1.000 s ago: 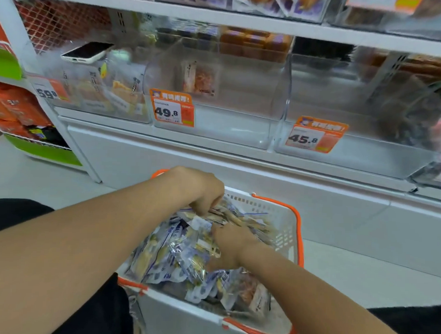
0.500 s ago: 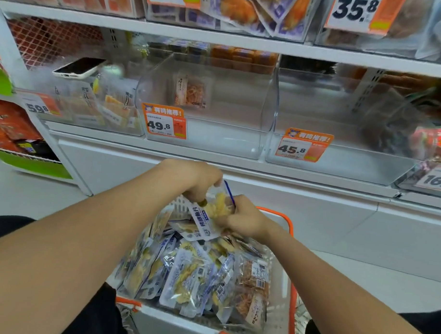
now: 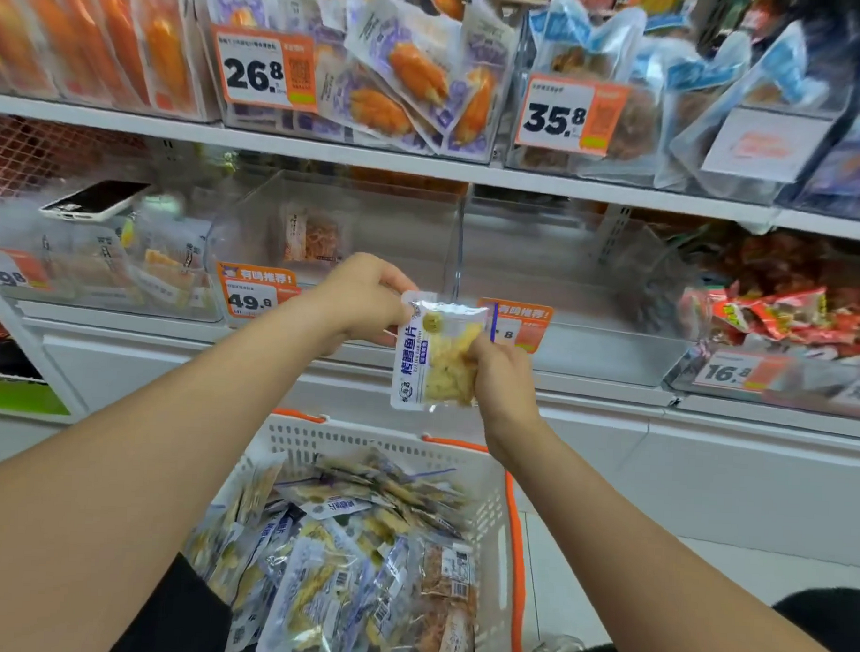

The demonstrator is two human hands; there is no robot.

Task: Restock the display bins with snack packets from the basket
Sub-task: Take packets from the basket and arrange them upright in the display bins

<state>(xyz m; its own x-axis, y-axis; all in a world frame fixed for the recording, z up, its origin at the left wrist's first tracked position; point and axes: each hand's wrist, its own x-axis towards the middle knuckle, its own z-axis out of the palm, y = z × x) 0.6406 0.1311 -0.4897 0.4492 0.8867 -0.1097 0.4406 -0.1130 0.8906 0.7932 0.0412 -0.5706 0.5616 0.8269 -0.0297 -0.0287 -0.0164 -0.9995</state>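
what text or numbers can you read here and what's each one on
"26.8": upper left tag
"35.8": upper right tag
"59.8": far-left lower tag
"49.8": middle lower tag
"有鸣推荐!": that tag's header
"16.8": lower right tag
"烤鳕鱼片": held packet
Finer print everywhere: too blurred to read

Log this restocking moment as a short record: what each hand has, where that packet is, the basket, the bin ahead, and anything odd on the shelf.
left hand: pinches the held packet at its top left corner
right hand: grips its right edge
held packet: yellow pieces, blue-and-white wrapper, upright above the basket, in front of the bins
basket: white, orange trim, holds many packets
bin tagged 49.8: clear, lone packet inside
phone: lies on the far-left bin
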